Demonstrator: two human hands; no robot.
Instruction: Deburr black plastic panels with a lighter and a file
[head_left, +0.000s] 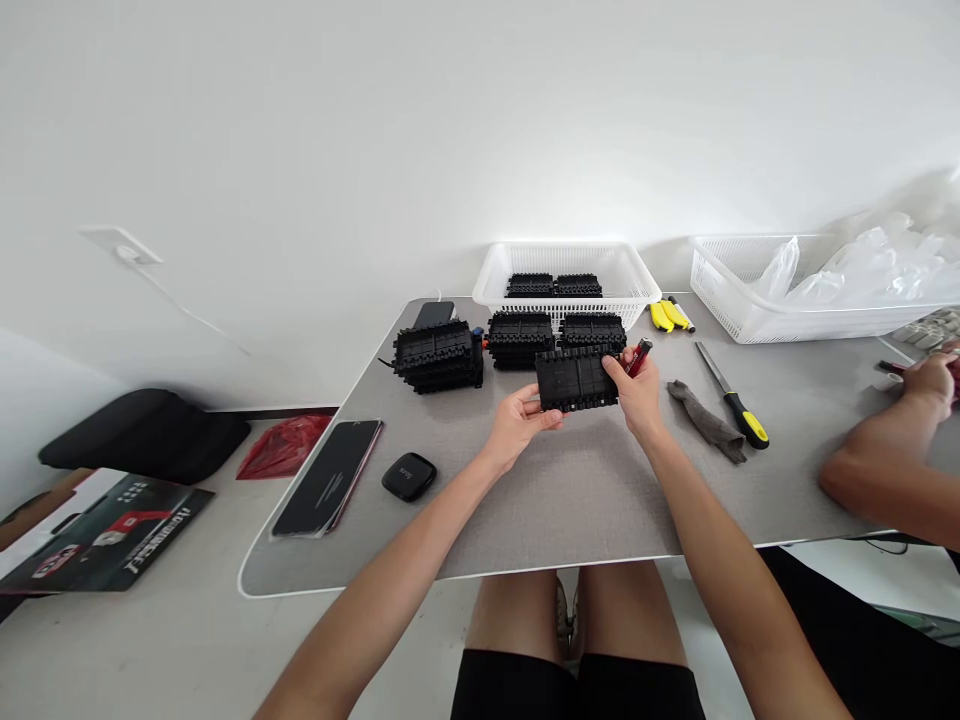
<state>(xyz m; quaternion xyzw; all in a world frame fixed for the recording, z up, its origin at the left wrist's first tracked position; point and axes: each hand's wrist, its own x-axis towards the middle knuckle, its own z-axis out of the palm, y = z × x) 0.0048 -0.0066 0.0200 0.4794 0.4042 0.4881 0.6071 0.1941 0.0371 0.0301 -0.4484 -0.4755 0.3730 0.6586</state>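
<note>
Both my hands hold a flat black plastic block [576, 380] just above the grey table [585, 490]. My left hand [519, 418] grips its left end with closed fingers. My right hand [637, 390] grips its right end and also pinches a small red lighter-like item [639, 356]. Behind the block lie three stacks of the same black parts: one at the left [439, 355], one in the middle [520, 338], one at the right [592, 330]. More of them sit in a white basket [495, 280].
A phone [328, 476] and a small black case [409, 476] lie at the table's left. A grey rag [706, 420], a yellow-handled screwdriver [733, 396] and yellow tools [667, 314] lie at the right. A second white basket [742, 310] holds clear bags. Another person's arm [892, 460] rests at the right edge.
</note>
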